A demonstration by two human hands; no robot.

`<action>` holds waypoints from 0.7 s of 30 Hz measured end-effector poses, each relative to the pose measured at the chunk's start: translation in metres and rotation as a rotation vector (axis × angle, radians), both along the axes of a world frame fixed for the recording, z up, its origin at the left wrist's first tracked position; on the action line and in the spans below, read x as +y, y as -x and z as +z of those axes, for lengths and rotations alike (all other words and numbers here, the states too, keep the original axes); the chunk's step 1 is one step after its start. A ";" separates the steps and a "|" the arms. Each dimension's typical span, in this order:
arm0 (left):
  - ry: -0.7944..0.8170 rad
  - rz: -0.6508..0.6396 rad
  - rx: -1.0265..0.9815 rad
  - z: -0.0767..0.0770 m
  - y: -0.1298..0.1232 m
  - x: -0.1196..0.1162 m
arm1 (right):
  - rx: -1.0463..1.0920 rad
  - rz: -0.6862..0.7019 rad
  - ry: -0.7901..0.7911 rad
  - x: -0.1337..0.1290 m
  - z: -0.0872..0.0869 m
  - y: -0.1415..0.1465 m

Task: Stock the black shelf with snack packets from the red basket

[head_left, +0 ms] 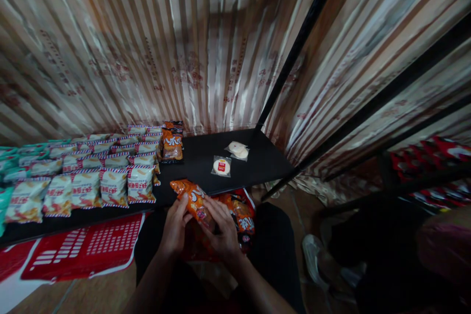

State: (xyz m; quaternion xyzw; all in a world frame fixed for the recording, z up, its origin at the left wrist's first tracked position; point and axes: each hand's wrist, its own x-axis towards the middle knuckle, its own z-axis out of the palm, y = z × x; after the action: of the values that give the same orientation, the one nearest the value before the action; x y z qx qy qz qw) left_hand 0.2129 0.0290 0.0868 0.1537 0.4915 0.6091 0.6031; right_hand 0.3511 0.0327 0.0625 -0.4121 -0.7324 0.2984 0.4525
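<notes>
An orange snack bag (195, 200) is held tilted between my two hands, above my lap and in front of the black shelf's edge. My left hand (175, 228) grips its left side, fingers closed on the wrapper. Around its right end is my right hand (222, 223), with the thumb underneath. Below, a red basket (249, 197) between my knees contains more orange snack bags (243, 216), partly covered by my right hand. Similar orange bags (172, 144) stand on the shelf beyond my left hand.
Rows of white snack bags (114, 186) fill the left of the black shelf (198, 169). Two flat packets, one round-labelled packet (221, 167) and another packet (237, 150), lie at right. A red basket (84, 248) is below. Black posts (294, 59) and another person's shoe (312, 260) are to the right.
</notes>
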 end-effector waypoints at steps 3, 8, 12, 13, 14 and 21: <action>0.009 0.002 -0.031 -0.001 0.001 0.001 | -0.075 0.013 -0.069 -0.001 -0.001 0.002; -0.002 0.006 -0.040 0.000 0.000 0.002 | -0.128 0.023 -0.150 -0.004 -0.007 0.004; 0.000 0.021 -0.036 0.002 -0.001 0.002 | -0.142 0.065 -0.153 -0.006 -0.010 0.004; -0.005 0.031 -0.039 0.002 -0.001 0.003 | -0.145 0.077 -0.166 -0.006 -0.011 0.004; -0.009 0.047 -0.045 0.002 -0.001 0.004 | -0.153 0.084 -0.183 -0.007 -0.013 0.004; 0.051 0.127 -0.049 -0.001 0.003 0.009 | -0.302 0.122 -0.205 -0.013 -0.020 0.007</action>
State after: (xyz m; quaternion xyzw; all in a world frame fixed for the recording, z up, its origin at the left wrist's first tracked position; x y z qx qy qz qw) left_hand 0.2100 0.0382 0.0857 0.0916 0.5008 0.6370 0.5789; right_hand 0.3438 0.0194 0.0425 -0.3588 -0.8421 0.1839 0.3581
